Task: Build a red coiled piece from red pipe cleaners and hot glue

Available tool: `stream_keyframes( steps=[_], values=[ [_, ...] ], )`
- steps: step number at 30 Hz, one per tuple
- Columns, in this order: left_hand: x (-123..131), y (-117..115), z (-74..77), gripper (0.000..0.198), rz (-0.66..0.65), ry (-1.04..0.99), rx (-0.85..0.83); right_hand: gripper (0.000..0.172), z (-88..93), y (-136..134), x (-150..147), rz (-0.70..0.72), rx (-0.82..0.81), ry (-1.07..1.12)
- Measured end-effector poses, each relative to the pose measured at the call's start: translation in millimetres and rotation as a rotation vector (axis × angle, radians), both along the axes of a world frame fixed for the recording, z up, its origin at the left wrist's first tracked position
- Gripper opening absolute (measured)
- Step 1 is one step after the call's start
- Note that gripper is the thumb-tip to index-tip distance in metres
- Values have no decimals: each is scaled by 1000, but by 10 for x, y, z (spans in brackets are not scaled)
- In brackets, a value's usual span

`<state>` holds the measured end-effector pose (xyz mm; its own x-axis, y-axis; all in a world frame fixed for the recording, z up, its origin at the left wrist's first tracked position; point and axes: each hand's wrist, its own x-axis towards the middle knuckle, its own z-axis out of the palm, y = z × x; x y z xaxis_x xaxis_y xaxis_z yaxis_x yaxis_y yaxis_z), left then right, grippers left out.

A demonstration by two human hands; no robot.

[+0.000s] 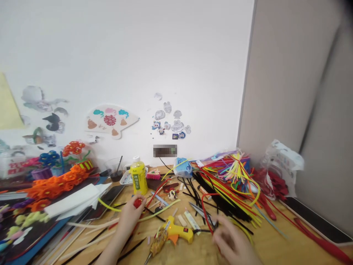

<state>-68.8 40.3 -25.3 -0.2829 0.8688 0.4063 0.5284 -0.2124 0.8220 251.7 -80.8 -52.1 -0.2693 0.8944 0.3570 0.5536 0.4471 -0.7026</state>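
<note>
My left hand is closed, with a small coiled red pipe cleaner pinched at its fingertips. At the front right, my right hand curls round the dark handles of a pair of scissors, whose blades point up and to the left. A bent red pipe cleaner runs down to the fingers of that hand; whether they grip it too I cannot tell. Between the hands lies a yellow hot glue gun, its glittery nozzle end toward the front edge.
A yellow-labelled bottle stands behind my left hand. Bundles of black, red and yellow pipe cleaners spread over the right side. Orange pipe-cleaner flowers and white paper are at left. A plastic bag sits back right.
</note>
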Motion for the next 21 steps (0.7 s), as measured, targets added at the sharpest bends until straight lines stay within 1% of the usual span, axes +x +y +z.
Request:
stream_keyframes(
  steps=[1, 2, 3, 5, 7, 8, 10, 13, 14, 15, 17, 18, 21],
  values=[
    [9, 3, -10, 19, -8, 33, 0, 35, 46, 227, 25, -59, -33, 42],
    [17, 6, -18, 20, -13, 61, -3, 42, 86, 445, 35, -111, -137, 128],
    [24, 10, -26, 22, -23, 84, -4, 46, 118, 644, 32, -128, -211, 193],
    [32, 21, -37, 25, -49, 117, -3, 42, 155, 971, -6, -156, -300, 254],
    [42, 31, -43, 28, -89, 134, 6, 31, 174, 1182, -63, -177, -294, 255],
    [53, 32, -44, 29, -111, 137, 11, 27, 188, 1241, -92, -188, -280, 257],
    [98, 17, -34, 33, -153, 131, 28, 24, 248, 1273, -143, -202, -195, 261],
    [253, -69, 43, 40, -200, 86, 30, 15, 437, 1138, -214, -190, -28, 251],
    [329, -115, 99, 43, -206, -32, 19, 14, 520, 1063, -247, -168, 10, 238],
    [415, -167, 173, 46, -221, -145, 11, 14, 605, 983, -288, -132, 61, 213],
    [598, -281, 379, 48, -283, -289, 2, 16, 761, 835, -402, 21, 285, 24],
    [687, -336, 503, 48, -322, -325, -10, 16, 825, 776, -472, 84, 364, -47],
    [897, -461, 880, 50, -457, -374, -73, 12, 955, 661, -703, 178, 541, -199]
  ],
)
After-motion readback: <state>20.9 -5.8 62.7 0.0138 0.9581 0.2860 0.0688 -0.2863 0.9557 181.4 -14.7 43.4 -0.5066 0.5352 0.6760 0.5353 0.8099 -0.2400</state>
